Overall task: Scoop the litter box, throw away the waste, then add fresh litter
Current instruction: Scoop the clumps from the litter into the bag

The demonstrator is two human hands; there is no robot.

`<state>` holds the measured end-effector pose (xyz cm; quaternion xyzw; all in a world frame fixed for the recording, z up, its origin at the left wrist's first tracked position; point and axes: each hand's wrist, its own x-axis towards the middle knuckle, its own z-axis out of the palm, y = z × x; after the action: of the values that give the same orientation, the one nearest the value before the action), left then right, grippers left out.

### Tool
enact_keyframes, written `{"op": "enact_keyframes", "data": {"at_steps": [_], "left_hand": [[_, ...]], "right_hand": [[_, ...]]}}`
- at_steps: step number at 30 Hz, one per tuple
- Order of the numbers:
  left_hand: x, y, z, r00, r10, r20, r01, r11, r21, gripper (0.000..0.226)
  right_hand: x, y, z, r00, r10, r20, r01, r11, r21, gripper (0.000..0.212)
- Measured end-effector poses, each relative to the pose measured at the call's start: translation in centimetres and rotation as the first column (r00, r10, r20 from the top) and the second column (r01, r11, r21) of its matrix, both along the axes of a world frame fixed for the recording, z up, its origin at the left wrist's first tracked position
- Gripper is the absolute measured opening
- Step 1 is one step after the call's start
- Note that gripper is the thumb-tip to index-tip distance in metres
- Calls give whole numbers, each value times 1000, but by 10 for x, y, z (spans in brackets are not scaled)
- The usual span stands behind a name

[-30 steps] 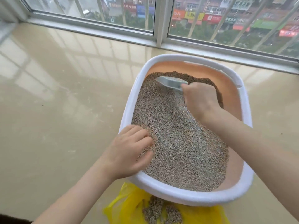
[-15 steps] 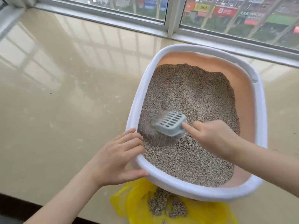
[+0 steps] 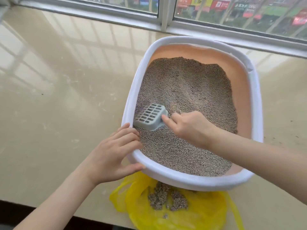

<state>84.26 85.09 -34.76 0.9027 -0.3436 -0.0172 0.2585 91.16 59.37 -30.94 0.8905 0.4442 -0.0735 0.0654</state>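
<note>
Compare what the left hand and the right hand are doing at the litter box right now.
The left hand grips the litter box at its white rim, fingers over the edge and thumb outside; the right hand holds the grey scoop inside the box. The left hand touches only the box; the right hand reaches over the litter, index finger extended along the scoop. Both work at the box's near left corner.

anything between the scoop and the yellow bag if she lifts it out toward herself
Only the litter box's near white rim, which the scoop in the right hand must clear. The yellow bag lies open just below it. The left hand grips the rim off to the side.
</note>
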Motion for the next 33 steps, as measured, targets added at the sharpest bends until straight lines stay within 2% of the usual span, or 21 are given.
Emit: {"op": "enact_keyframes", "data": {"at_steps": [3,6,10,13,15,18,20,24,27,29,33], "left_hand": [[0,0,-1,1000,-9,4,9,1000,-10,43],[0,-1,-3,1000,0,2,0,1000,-29,46],[0,0,-1,1000,-3,-14,3,1000,-29,48],[1,-1,0,1000,-9,-10,8,1000,-19,49],[1,-1,0,1000,-11,-7,11,1000,-13,49],[0,-1,-1,1000,-13,4,13,1000,-3,48],[0,-1,-1,1000,-15,13,15,1000,0,48],[2,-1,1,999,-29,13,28,999,19,48],[2,-1,1,999,-25,24,25,999,27,50],[2,-1,1,999,-27,24,27,999,22,50],[1,-2,0,1000,-18,24,18,1000,16,50]], "right_hand": [[-22,-51,10,980,199,17,-196,974,-113,47],[-33,-109,31,954,279,104,-263,953,-150,44],[-29,-149,59,956,249,155,-222,960,-170,46],[-15,-133,57,959,207,193,-187,976,-115,51],[-1,-104,44,955,178,238,-167,984,-65,47],[10,-61,20,962,199,189,-194,980,-44,42],[9,-54,6,966,220,133,-202,970,-135,44],[-11,-94,18,982,180,59,-173,979,-111,49],[-27,-139,39,978,189,92,-176,976,-130,45],[-36,-155,55,981,168,99,-155,980,-125,54],[-36,-153,64,987,42,156,-27,995,-97,57]]}}
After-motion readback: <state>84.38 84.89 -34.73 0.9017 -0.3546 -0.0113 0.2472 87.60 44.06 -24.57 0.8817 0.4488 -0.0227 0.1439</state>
